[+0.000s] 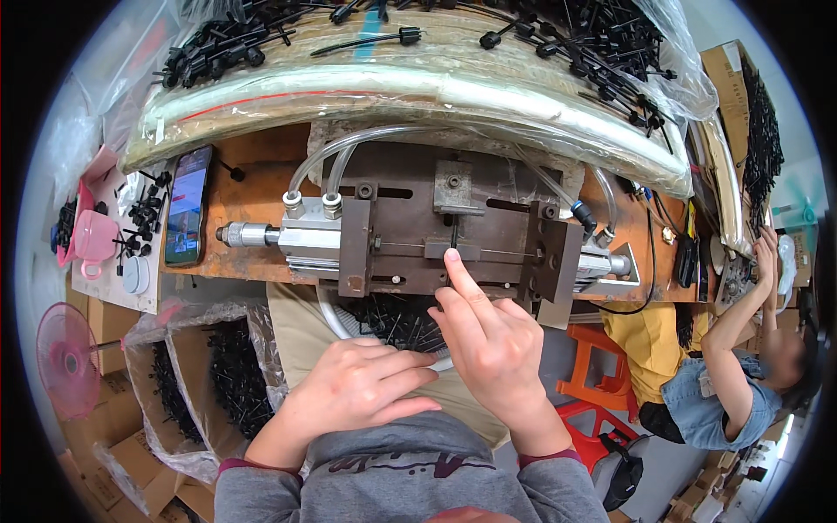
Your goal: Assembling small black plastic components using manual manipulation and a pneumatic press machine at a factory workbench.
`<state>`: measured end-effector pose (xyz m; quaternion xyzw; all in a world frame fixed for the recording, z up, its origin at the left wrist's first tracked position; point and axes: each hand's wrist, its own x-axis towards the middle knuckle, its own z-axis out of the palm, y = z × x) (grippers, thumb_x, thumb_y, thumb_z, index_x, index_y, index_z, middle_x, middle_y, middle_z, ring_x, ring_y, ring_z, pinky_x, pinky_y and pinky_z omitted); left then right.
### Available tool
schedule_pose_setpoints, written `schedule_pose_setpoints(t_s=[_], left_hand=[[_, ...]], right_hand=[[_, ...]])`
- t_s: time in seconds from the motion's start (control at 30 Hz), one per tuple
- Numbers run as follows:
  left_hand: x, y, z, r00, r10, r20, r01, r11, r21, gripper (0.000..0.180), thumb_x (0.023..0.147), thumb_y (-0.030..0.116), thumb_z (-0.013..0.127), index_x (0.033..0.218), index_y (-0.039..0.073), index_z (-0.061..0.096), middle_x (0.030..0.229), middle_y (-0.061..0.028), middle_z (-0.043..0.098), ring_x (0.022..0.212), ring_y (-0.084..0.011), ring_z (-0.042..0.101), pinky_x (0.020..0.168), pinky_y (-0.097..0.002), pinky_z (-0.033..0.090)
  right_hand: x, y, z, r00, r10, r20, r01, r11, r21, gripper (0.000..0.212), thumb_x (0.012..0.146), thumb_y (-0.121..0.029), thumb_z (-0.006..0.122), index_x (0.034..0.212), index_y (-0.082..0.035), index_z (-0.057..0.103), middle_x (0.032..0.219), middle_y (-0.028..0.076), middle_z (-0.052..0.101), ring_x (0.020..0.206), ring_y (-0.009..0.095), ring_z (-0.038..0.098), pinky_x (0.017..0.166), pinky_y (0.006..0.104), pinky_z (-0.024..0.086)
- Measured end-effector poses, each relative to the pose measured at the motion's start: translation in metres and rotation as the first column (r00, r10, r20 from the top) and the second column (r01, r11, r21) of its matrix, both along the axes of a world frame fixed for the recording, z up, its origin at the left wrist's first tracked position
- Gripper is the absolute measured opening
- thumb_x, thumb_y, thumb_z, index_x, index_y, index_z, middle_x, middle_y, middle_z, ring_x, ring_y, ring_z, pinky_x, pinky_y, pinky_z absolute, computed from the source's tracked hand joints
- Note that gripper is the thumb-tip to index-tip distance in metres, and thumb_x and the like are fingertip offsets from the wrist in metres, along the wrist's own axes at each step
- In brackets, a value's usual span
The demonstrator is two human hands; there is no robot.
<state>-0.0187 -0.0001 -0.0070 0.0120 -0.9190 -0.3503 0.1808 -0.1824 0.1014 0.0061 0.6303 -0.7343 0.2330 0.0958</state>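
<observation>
A dark metal clamping fixture (410,187) lies before me on the bench, a silver air cylinder (314,248) at its left end and another (597,266) at its right. My right hand (497,349) reaches over its front edge. Its index fingertip presses on a small dark block (466,252) in the middle, where a thin black rod (454,228) runs back toward a grey metal stop (453,187). The other fingers curl under, and what they hold is hidden. My left hand (362,383) hovers above my lap with fingers stretched, beside a container of black stemmed parts (392,318).
Plastic-covered cardboard (288,105) with piles of black parts stands behind the fixture. Clear air hoses (384,131) arch over it. A phone (188,205) lies left, near a pink cup (94,237). Lined boxes (235,375) and a pink fan (68,359) are lower left. A co-worker (724,383) sits right.
</observation>
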Motion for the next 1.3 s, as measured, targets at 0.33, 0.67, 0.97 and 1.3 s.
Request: schedule_pose_setpoints(t_s=[0.33, 0.67, 0.97, 1.3], left_hand=[[0.0, -0.002, 0.007, 0.997, 0.017, -0.07, -0.019, 1.0, -0.016, 0.025, 0.071, 0.028, 0.083, 0.082, 0.008, 0.072, 0.09, -0.0047, 0.073, 0.066, -0.0178, 0.068, 0.057, -0.028, 0.052], [0.007, -0.002, 0.001, 0.992, 0.05, -0.117, -0.047, 0.999, 0.026, 0.024, 0.075, 0.027, 0.081, 0.086, 0.007, 0.071, 0.089, -0.0034, 0.073, 0.066, -0.0168, 0.067, 0.058, -0.0272, 0.052], [0.023, -0.006, -0.001, 0.99, 0.106, -0.091, -0.105, 0.994, 0.016, 0.027, 0.069, 0.023, 0.085, 0.088, 0.008, 0.073, 0.089, -0.0049, 0.074, 0.069, -0.0183, 0.07, 0.059, -0.0263, 0.053], [0.019, -0.001, -0.004, 0.991, 0.094, -0.091, -0.093, 0.996, 0.017, 0.025, 0.071, 0.024, 0.084, 0.087, 0.007, 0.073, 0.087, -0.0044, 0.074, 0.068, -0.0181, 0.07, 0.06, -0.0266, 0.054]], right_hand=[[-0.016, -0.002, 0.042, 0.993, 0.079, 0.084, -0.079, 0.997, -0.004, 0.028, 0.071, -0.014, 0.082, 0.094, -0.004, 0.069, 0.11, 0.011, 0.071, 0.064, 0.019, 0.063, 0.058, 0.0261, 0.05], [-0.172, -0.109, 0.134, 0.96, -0.077, -0.268, 0.045, 0.991, -0.124, 0.036, 0.072, -0.01, 0.073, 0.107, -0.009, 0.066, 0.102, 0.009, 0.068, 0.103, 0.028, 0.063, 0.088, 0.0385, 0.052], [-0.193, -0.192, 0.13, 0.902, -0.276, -0.331, 0.396, 0.835, 0.382, 0.045, 0.077, -0.004, 0.065, 0.121, -0.003, 0.056, 0.108, 0.018, 0.068, 0.1, 0.034, 0.067, 0.082, 0.0436, 0.057], [-0.145, -0.167, 0.128, 0.96, 0.152, -0.235, -0.032, 0.893, 0.448, 0.059, 0.072, 0.008, 0.063, 0.125, -0.015, 0.055, 0.111, 0.012, 0.067, 0.109, 0.031, 0.062, 0.088, 0.044, 0.052]])
